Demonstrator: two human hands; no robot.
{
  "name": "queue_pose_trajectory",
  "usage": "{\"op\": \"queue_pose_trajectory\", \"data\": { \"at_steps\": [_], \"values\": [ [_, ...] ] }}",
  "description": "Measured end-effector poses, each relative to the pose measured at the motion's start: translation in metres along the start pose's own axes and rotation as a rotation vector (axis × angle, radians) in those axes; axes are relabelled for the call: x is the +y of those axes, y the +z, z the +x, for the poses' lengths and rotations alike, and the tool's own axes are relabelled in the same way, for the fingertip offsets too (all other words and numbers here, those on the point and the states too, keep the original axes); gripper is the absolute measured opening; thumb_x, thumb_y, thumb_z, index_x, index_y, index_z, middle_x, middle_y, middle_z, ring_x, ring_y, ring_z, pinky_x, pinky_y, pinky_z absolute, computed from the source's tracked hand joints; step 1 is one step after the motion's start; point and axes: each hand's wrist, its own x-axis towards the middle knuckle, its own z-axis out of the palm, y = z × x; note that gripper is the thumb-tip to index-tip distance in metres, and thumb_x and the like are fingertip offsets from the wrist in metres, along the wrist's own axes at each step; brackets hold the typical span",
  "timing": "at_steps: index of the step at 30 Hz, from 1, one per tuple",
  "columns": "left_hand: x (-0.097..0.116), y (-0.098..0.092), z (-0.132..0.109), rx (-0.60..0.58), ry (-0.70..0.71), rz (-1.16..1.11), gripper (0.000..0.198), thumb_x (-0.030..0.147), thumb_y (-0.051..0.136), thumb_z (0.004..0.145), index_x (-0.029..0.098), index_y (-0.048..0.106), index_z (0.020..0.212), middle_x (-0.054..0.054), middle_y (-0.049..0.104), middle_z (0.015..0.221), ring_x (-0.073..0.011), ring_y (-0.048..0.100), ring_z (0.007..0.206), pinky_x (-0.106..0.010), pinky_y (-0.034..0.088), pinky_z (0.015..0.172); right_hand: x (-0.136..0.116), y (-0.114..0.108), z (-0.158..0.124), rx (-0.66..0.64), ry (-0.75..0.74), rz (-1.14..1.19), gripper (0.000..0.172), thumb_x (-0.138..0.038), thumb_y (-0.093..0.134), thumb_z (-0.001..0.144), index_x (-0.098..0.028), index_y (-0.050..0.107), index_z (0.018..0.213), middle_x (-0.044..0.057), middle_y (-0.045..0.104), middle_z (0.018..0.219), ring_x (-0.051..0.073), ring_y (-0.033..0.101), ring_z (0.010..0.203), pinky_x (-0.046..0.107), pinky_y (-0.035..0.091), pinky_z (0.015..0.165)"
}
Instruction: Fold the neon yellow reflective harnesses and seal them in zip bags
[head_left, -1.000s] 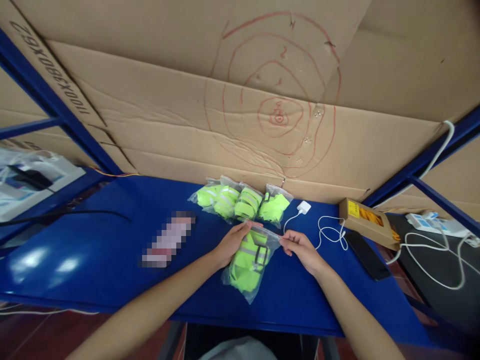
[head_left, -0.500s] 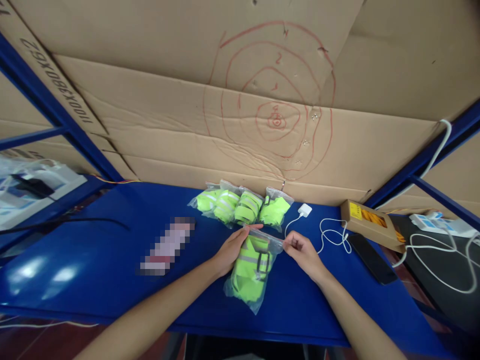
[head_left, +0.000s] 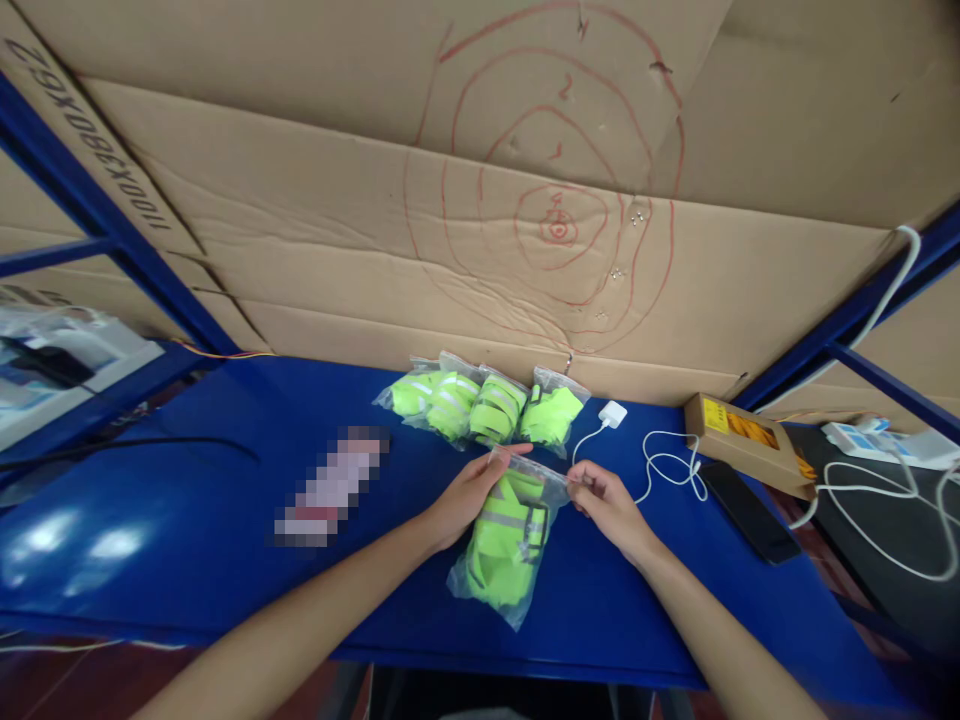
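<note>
A clear zip-lock bag [head_left: 517, 612] holds a folded neon-yellow reflective strap [head_left: 499, 560] with a grey stripe and a black buckle. My left hand [head_left: 469, 497] grips the bag's top left corner, thumb and fingers on the seal. At the top right corner, my right hand [head_left: 602, 502] pinches the end of the seal, its other fingers curled. Between the hands the bag's top edge is stretched straight. Just beyond, several similar bags of neon-yellow straps [head_left: 497, 408] stand in a row against the cardboard.
A blue table [head_left: 225, 480] lies under everything. On the right are a white charger [head_left: 613, 414] with its cable, a black phone [head_left: 752, 512] and a cardboard box [head_left: 739, 440] with orange contents. A pixelated item [head_left: 334, 488] lies left. Cardboard [head_left: 315, 220] with drawn red rings forms the back.
The camera view has shifted slightly. Both hands keep their hold on the bag's top corners, with hardly any movement.
</note>
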Motion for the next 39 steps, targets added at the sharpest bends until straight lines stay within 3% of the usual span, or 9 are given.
{"op": "queue_pose_trajectory", "data": {
  "at_steps": [4,9,14,21,29,34,39],
  "values": [
    [-0.001,0.002,-0.002,-0.072,-0.006,0.018,0.066,0.053,0.080,0.084,0.026,0.063,0.142,-0.006,0.077,0.114,-0.0207,0.070,0.096,-0.029,0.052,0.086,0.003,0.003,0.001,-0.015,-0.025,-0.034,0.044,-0.062,0.069,0.087,-0.019,0.063,0.081,-0.003,0.052,0.061,0.011,0.042,0.055,0.026,0.032,0.054],
    [-0.004,0.003,0.001,-0.039,-0.041,-0.098,0.064,0.045,0.084,0.080,0.021,0.067,0.138,-0.008,0.078,0.112,-0.0199,0.071,0.090,-0.028,0.051,0.083,0.010,0.000,0.004,0.004,-0.081,-0.074,0.051,-0.069,0.069,0.086,-0.018,0.064,0.083,-0.001,0.055,0.067,0.012,0.045,0.060,0.026,0.034,0.058],
    [-0.005,0.003,0.003,-0.009,-0.052,-0.132,0.065,0.040,0.085,0.078,0.020,0.068,0.137,-0.007,0.079,0.105,-0.0189,0.072,0.083,-0.026,0.051,0.078,0.009,-0.002,0.005,-0.104,-0.064,-0.085,0.053,-0.070,0.069,0.086,-0.017,0.068,0.087,-0.001,0.056,0.066,0.012,0.046,0.058,0.027,0.035,0.057],
    [-0.009,0.006,0.003,-0.001,-0.061,-0.134,0.061,0.034,0.084,0.077,0.018,0.069,0.134,-0.009,0.080,0.106,-0.0187,0.072,0.082,-0.027,0.052,0.079,0.013,0.003,0.003,-0.001,-0.125,-0.115,0.051,-0.066,0.072,0.084,-0.019,0.055,0.075,-0.005,0.044,0.064,0.010,0.037,0.060,0.025,0.029,0.058],
    [-0.016,0.007,0.009,0.023,-0.042,-0.124,0.058,0.032,0.082,0.072,0.016,0.073,0.127,-0.009,0.080,0.105,-0.0209,0.073,0.088,-0.030,0.054,0.085,0.015,0.000,0.008,-0.067,-0.048,-0.082,0.060,-0.076,0.059,0.089,-0.016,0.067,0.088,-0.003,0.047,0.059,0.010,0.038,0.052,0.025,0.026,0.051],
    [-0.017,0.008,0.007,-0.027,-0.054,-0.093,0.062,0.033,0.084,0.071,0.016,0.073,0.129,-0.010,0.080,0.103,-0.0224,0.074,0.086,-0.033,0.055,0.084,0.015,0.003,0.007,-0.083,-0.056,-0.097,0.060,-0.076,0.063,0.087,-0.017,0.061,0.079,-0.003,0.047,0.061,0.010,0.040,0.055,0.024,0.027,0.053],
    [-0.018,0.008,0.007,-0.062,-0.048,-0.067,0.063,0.037,0.086,0.071,0.018,0.073,0.129,-0.009,0.079,0.106,-0.0216,0.074,0.087,-0.033,0.054,0.086,0.020,0.007,0.006,-0.113,-0.071,-0.098,0.059,-0.075,0.066,0.085,-0.017,0.060,0.082,-0.005,0.045,0.059,0.009,0.035,0.054,0.024,0.024,0.052]
  ]
}}
